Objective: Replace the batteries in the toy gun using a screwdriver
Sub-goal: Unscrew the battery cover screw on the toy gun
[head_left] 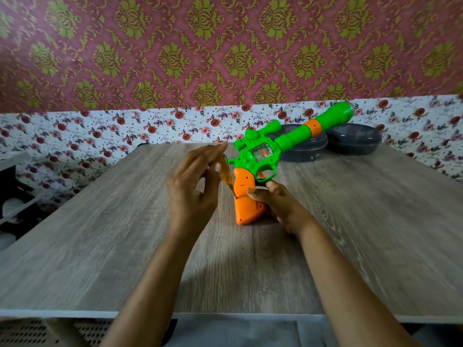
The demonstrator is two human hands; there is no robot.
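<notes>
A green toy gun with an orange grip stands on its butt on the wooden table, barrel pointing up and to the right. My right hand grips the orange handle from the right side, thumb on its face. My left hand pinches a screwdriver with a translucent amber handle between thumb and fingers. The screwdriver's tip touches the left edge of the orange grip.
Two dark round lidded containers sit at the back right of the table, behind the gun's barrel. A floral sheet covers the wall base behind. A dark shelf unit stands at the left.
</notes>
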